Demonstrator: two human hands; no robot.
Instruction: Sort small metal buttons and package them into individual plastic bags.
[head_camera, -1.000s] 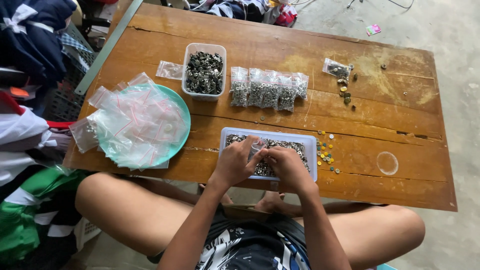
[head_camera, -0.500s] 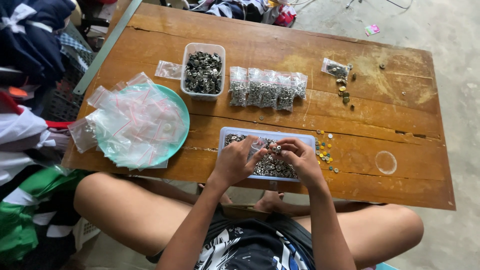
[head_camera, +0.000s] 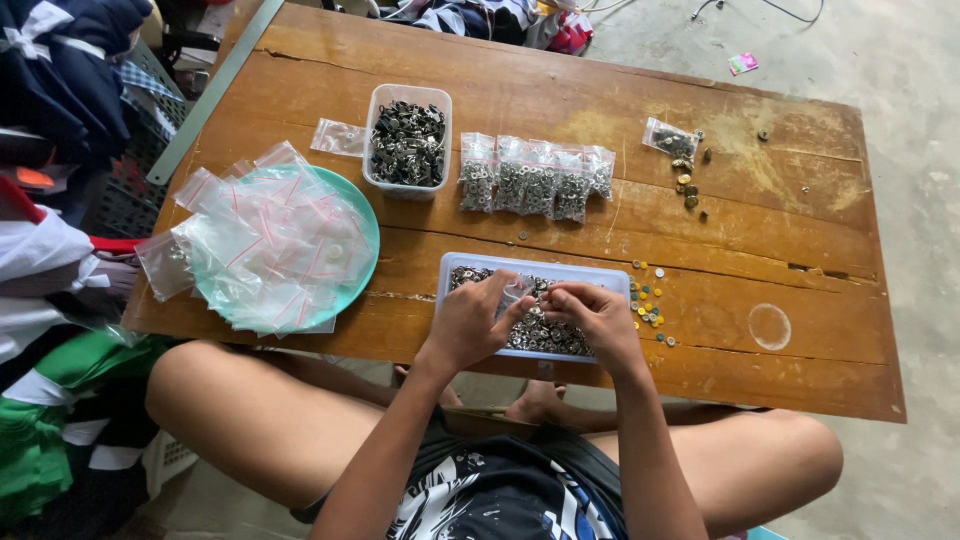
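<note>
My left hand (head_camera: 468, 325) and right hand (head_camera: 596, 318) meet over the clear tray (head_camera: 600, 277) of small metal pieces at the table's (head_camera: 800, 240) near edge, fingertips pinching a small clear bag (head_camera: 517, 291). Bare wood lies right.

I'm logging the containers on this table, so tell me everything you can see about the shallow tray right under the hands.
The shallow tray is a rectangular, pale translucent container, plastic by the look of it, with a low rim. It lies flat near the front edge of the wooden table, its long side along that edge. It holds a layer of small silvery metal pieces. The left hand and right hand are over it, fingertips close together above the pieces, covering much of its middle. Small coloured bits lie on the table just off its right end.
</note>
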